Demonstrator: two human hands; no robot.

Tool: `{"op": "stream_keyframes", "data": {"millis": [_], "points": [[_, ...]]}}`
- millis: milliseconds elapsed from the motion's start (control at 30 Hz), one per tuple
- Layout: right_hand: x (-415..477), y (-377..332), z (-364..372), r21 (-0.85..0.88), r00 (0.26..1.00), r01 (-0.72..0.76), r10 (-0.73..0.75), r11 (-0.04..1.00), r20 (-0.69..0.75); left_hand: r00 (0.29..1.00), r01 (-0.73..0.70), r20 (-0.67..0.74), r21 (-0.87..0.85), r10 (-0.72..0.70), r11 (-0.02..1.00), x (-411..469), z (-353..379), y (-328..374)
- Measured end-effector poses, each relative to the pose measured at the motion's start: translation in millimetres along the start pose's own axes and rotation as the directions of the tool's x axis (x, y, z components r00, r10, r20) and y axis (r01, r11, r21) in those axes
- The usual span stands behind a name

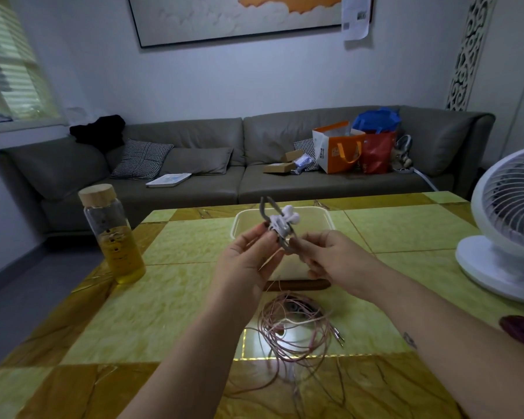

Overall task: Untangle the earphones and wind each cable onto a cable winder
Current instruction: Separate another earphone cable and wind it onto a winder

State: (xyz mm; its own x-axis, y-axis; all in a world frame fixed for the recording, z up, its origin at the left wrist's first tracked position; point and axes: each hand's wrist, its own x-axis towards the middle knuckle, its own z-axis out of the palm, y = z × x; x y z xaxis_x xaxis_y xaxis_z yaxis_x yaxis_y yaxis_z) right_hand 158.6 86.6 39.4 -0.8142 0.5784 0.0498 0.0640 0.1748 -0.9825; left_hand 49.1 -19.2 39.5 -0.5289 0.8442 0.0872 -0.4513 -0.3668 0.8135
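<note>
Hands high above the desk [164, 297], and we judge that's for room to work: our left hand [245, 255] pinches the white cable winder [283, 220], our right hand [330, 255] pinches the grey band [268, 207] at four o'clock. Pink earphones [294, 331] lie tangled on the desk at six o'clock, one strand seemingly rising towards us.

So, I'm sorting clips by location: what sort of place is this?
Probably a home living room: a grey sofa with cushions, a framed picture above it, and a tiled table in front.
</note>
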Motion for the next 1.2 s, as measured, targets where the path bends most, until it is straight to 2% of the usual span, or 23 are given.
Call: {"op": "stream_keyframes", "data": {"millis": [67,133,233,300,367,433,500,567,700,833,900,967,1033,1100,1200], "points": [[-5.0,-6.7,1.4,-0.293,0.999,0.041,-0.045,0.955,-0.005,0.995,0.006,-0.101,-0.059,-0.012,0.998,4.9,-6.1,-0.9],[-10.4,-13.0,1.8,-0.455,0.995,0.098,-0.092,0.885,0.034,0.988,0.013,-0.155,-0.062,-0.023,0.998,7.7,-10.6,-1.7],[-14.1,-22.9,0.6,-0.656,0.989,0.141,-0.14,0.742,0.054,0.986,0.002,-0.165,0.061,0.008,0.998,6.1,-13.4,-2.2],[-14.8,-32.7,-2.2,-0.729,0.985,0.156,-0.165,0.666,0.059,0.985,-0.018,-0.162,0.217,0.054,0.976,4.7,-14.5,-3.2],[-15.2,-43.8,-6.0,-0.781,0.978,0.169,-0.199,0.601,0.059,0.982,-0.051,-0.136,0.459,0.127,0.887,5.1,-18.2,-5.5],[-14.3,-53.6,-10.2,-0.814,0.977,0.156,-0.207,0.56,0.044,0.979,-0.096,-0.069,0.667,0.19,0.738,4.6,-20.8,-7.6],[-13.2,-61.0,-14.7,-0.831,0.978,0.134,-0.205,0.54,0.025,0.983,-0.135,0.022,0.76,0.183,0.635,2.4,-20.5,-8.0],[-11.2,-64.6,-21.2,-0.83,0.977,0.124,-0.211,0.543,0.008,0.984,-0.171,0.104,0.79,0.147,0.589,0.1,-19.5,-8.2],[-7.9,-61.0,-32.8,-0.727,0.987,0.117,-0.163,0.677,0.007,0.972,-0.223,0.224,0.794,0.069,0.566,-1.8,-21.2,-4.0],[-6.1,-49.8,-39.0,-0.547,0.994,0.107,-0.103,0.831,0.038,0.949,-0.228,0.313,0.747,-0.028,0.625,-1.5,-24.7,4.5],[-3.5,-40.4,-40.6,-0.364,0.997,0.075,-0.062,0.928,0.048,0.936,-0.207,0.346,0.699,-0.071,0.685,-1.7,-25.1,7.4],[-0.1,-28.3,-41.6,-0.098,0.993,0.03,-0.018,0.995,0.118,0.918,-0.179,0.381,0.645,-0.109,0.743,-1.3,-25.1,9.5],[4.4,-15.1,-40.2,0.127,0.969,-0.02,-0.012,0.992,0.249,0.897,-0.148,0.419,0.583,-0.14,0.799,-1.5,-24.7,10.9],[6.9,-3.0,-33.1,0.25,0.937,-0.093,0.0,0.964,0.349,0.888,-0.106,0.435,0.506,-0.147,0.856,-1.9,-22.7,11.9],[8.1,10.9,-18.1,0.385,0.946,-0.142,0.011,0.912,0.324,0.917,-0.019,0.377,0.377,-0.134,0.926,-3.5,-15.8,10.7]]}}
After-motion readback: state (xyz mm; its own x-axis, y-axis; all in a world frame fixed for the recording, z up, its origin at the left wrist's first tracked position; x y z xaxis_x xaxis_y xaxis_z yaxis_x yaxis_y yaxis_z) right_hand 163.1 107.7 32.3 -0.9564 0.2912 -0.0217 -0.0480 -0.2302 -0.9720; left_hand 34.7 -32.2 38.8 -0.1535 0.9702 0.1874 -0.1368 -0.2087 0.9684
